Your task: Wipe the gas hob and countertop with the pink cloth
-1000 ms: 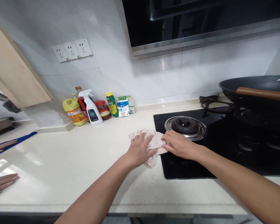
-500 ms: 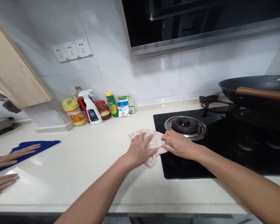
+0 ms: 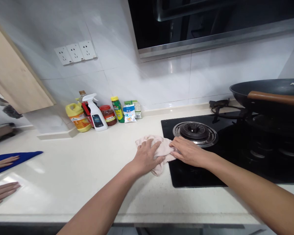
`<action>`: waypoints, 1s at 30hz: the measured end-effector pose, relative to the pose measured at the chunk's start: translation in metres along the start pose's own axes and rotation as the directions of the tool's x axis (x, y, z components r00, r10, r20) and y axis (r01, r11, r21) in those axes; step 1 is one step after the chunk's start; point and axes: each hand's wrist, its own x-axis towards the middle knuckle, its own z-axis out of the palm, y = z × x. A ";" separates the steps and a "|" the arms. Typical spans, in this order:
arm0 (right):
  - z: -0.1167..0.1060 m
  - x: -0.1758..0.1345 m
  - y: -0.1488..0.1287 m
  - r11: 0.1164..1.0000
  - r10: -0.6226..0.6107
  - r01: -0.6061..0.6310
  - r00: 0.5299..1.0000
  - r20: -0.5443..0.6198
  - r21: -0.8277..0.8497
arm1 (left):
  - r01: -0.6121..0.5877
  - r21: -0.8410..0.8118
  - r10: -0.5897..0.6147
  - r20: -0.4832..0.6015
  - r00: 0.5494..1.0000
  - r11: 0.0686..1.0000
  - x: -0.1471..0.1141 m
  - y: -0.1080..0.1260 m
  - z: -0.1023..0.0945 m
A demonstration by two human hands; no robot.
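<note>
A crumpled pale pink cloth (image 3: pixel 163 148) lies across the left edge of the black gas hob (image 3: pixel 198 174), partly on the white countertop (image 3: pixel 93 182). On top of the cloth rests my left hand (image 3: pixel 147 156), palm down with its fingers spread. My right hand (image 3: pixel 187 151) has its fingers curled and closed on the cloth's right end, over the glass of the hob. Just behind that hand is a round burner (image 3: pixel 194 132).
At far left, another person's hand (image 3: pixel 5 163) lies on a blue cloth (image 3: pixel 30 155), a second hand (image 3: pixel 3 195) on the counter. A spray bottle (image 3: pixel 98 117), yellow jug (image 3: pixel 78 119), jar and packets line the wall. A wok (image 3: pixel 271 86) sits right, under the range hood (image 3: pixel 210 23).
The other person's hand and the blue cloth have slid to the left. My hands and the pink cloth stay in the same place.
</note>
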 end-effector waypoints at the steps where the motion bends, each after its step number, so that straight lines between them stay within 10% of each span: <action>1: 0.000 0.000 0.000 1.000 0.000 0.000 1.000 -0.003 0.001 | 0.000 0.004 0.000 0.001 1.000 1.000 0.000 0.000 0.000; 30: 0.002 0.000 0.002 1.000 -0.009 0.009 1.000 -0.010 -0.005 | 0.000 -0.021 0.000 0.001 1.000 1.000 0.000 -0.002 0.001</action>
